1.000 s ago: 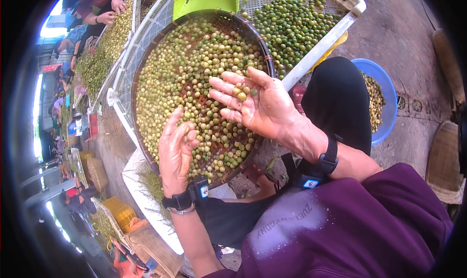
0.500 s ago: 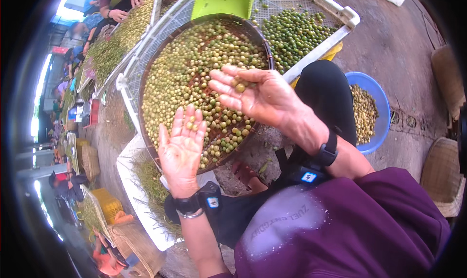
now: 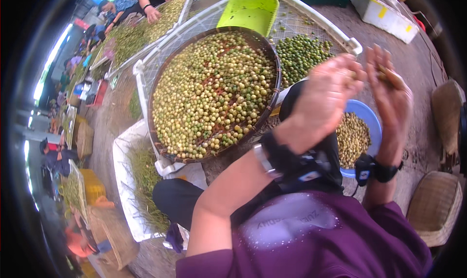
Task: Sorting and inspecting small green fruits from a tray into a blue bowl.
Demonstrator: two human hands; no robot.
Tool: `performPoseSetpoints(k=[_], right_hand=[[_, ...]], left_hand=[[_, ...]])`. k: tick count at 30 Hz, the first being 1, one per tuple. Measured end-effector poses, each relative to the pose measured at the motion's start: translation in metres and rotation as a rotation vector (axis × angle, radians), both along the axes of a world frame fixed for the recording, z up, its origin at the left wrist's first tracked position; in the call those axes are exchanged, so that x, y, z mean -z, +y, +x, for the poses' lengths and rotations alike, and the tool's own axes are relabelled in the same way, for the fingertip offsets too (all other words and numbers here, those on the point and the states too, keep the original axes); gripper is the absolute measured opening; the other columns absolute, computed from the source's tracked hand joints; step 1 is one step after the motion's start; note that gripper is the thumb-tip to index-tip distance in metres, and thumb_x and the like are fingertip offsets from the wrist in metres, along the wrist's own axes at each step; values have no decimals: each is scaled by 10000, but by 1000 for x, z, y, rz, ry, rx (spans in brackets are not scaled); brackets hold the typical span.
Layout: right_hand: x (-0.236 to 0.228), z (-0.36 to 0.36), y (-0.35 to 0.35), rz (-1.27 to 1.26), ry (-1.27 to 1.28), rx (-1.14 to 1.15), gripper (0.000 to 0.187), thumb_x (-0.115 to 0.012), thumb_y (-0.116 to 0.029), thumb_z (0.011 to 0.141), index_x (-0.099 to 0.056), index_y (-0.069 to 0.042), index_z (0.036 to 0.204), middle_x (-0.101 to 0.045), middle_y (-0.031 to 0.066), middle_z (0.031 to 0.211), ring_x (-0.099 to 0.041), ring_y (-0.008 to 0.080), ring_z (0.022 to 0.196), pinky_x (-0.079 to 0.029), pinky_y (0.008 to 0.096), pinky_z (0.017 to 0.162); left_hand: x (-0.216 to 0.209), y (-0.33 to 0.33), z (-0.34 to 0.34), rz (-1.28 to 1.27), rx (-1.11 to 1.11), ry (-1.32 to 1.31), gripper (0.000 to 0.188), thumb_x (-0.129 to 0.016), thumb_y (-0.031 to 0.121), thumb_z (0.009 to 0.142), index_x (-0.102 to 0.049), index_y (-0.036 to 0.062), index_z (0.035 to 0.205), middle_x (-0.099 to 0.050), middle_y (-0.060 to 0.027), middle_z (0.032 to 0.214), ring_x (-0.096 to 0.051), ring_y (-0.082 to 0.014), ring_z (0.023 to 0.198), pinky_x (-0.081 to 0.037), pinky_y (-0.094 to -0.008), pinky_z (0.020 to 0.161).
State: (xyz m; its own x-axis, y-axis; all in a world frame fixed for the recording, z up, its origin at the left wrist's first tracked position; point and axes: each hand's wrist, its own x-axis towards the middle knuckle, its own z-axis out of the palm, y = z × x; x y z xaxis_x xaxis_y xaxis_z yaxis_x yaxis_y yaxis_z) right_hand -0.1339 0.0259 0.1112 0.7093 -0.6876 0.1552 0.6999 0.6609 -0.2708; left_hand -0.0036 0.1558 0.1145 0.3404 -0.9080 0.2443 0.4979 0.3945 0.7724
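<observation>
The left hand (image 3: 318, 98), partly curled, is blurred; I cannot tell what it holds. The right hand (image 3: 389, 95) cups fruits (image 3: 382, 75) loosely, perhaps so they don't roll away. Near it, a blue basin (image 3: 362, 107) contains pale fruits (image 3: 352, 138). Farther off, a basket (image 3: 278, 78) of mixed fruits (image 3: 209, 93) rests on a tray (image 3: 354, 46), seemingly for support, beside green fruits (image 3: 302, 58) and a scoop (image 3: 250, 11).

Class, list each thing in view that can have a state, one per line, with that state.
Left hand: raised, part-curled, blurred
Right hand: raised, part-curled, small fruit at its fingers
Round woven tray: largely covered with yellow-green fruit
Blue basin: holding pale fruit
Green scoop: open side up
White-framed rack: partly covered with dark green fruit
White box: open, holding green stalks
</observation>
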Motion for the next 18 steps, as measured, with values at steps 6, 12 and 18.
performPoseSetpoints(k=[6,12,18], right_hand=[[29,-97,-24,-130,377,340,479,-327,76,870,-307,53,1348,-310,224,1424,-273,341,1348,-259,457,1113],[166,-160,-48,-1157,1487,760,489,-451,-120,918,-319,12,1370,-347,192,1419,-374,313,1293,-358,383,1024],[213,-175,-77,-816,1778,457,493,-498,-296,935,-361,-64,1349,-532,159,1189,-538,266,1012,-417,356,791]], left_hand=[[56,-88,-99,69,309,429,153,-542,-71,772,-598,-15,902,-577,-91,953,-564,-179,849,-471,-293,759],[51,-81,-124,401,-26,-473,303,-566,36,759,-625,-7,1053,-645,-125,966,-604,-220,875,-464,-334,847],[9,-16,-54,163,37,-342,201,-626,139,795,-680,24,950,-665,-119,866,-625,-159,783,-501,-290,696]])
